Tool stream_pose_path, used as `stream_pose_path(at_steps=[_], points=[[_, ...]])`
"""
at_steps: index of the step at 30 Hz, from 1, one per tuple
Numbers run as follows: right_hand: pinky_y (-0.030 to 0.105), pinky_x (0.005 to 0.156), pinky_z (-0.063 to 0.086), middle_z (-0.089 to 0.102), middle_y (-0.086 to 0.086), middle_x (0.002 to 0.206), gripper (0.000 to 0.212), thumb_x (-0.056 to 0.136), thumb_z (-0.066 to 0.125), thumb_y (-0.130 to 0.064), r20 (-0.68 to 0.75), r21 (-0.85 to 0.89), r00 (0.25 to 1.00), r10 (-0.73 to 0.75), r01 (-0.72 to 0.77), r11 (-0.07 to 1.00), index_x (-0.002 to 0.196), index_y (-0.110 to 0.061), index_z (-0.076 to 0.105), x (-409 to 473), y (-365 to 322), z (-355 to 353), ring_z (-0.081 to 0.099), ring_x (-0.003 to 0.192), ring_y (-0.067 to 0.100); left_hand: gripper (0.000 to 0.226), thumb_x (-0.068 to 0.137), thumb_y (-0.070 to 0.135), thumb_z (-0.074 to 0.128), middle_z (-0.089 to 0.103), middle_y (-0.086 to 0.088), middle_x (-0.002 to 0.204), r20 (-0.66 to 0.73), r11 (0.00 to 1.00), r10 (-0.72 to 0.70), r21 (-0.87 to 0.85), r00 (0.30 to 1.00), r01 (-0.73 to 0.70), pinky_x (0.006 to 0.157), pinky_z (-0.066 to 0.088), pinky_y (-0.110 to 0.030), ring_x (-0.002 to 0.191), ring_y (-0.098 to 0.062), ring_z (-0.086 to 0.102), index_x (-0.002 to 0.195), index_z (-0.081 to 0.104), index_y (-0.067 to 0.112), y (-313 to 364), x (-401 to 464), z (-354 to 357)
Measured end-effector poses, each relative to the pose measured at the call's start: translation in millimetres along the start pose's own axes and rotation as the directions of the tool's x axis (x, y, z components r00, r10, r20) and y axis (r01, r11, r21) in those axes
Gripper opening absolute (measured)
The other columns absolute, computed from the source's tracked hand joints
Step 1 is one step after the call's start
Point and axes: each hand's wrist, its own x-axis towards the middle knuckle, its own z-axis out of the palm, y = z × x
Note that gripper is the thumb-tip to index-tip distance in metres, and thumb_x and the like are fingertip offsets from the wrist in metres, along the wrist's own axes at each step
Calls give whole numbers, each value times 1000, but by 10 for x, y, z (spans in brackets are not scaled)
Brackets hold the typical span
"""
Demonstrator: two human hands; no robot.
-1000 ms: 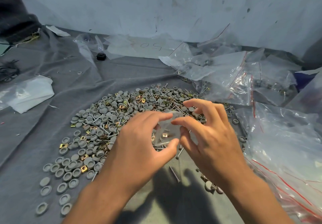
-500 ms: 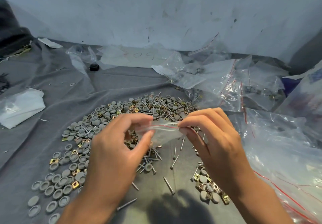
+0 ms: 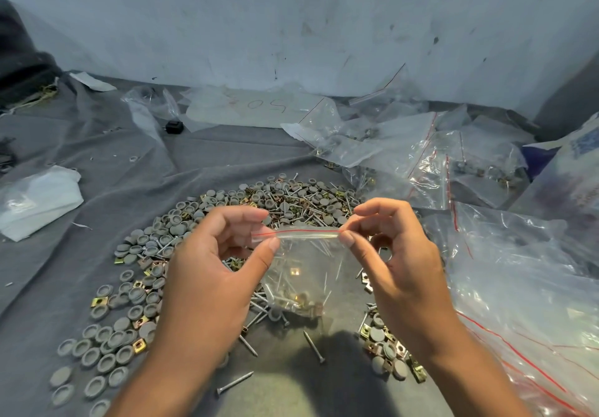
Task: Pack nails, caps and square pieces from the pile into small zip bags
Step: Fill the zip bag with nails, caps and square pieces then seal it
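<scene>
Both hands are pinching the small clear zip bag (image 3: 308, 274) by its red-lined top, left hand (image 3: 210, 274) and right hand (image 3: 398, 264) at opposite ends, holding it above the pile of grey caps, nails and brass squares (image 3: 227, 222) on grey cloth (image 3: 113, 163).

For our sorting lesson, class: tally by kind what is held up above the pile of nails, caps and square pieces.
Bare hands: 2 (left hand, right hand)
Zip bags: 1 (small clear plastic zip bag with a red seal line)
Total: 3

zip bag (image 3: 304, 274) above pile (image 3: 246, 222), bags (image 3: 421, 157) right of pile
</scene>
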Motion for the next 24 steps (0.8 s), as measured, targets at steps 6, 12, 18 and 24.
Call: stream_pose_path(at_steps=[6,12,18,24], points=[[13,74,47,67,-18,100,23,95,66,-39,-14,4,1000,17,-17,1000,113,-42,51,-27,13,31,66,93,11,24,80,30,81,71,4,94,7,998,14,-69,1000,-14,82,54,-35,92,-17,69,97,65,35,-30,0,13],[24,81,51,71,-14,109,44,85,71,-49,34,122,997,66,-70,990,124,-45,50,-36,-15,107,68,104,17,26,77,23,75,70,2,95,29,994,9,-112,1000,-6,81,54,-31,91,-16,68,97,64,36,-33,35,-2],[22,81,51,72,-10,100,31,89,68,-46,55,171,995,81,-90,981,115,-46,52,-63,-39,145,69,100,15,30,77,22,74,73,5,99,112,996,8,-94,994,2,84,56,-32,98,-17,70,100,63,38,20,-2,57],[12,78,47,70,-12,98,21,93,66,-34,80,170,994,71,-84,982,107,-41,52,-106,-67,205,67,94,13,30,79,31,80,73,6,95,115,999,14,-36,993,-10,78,57,-27,96,-16,71,102,62,40,30,-27,56]])
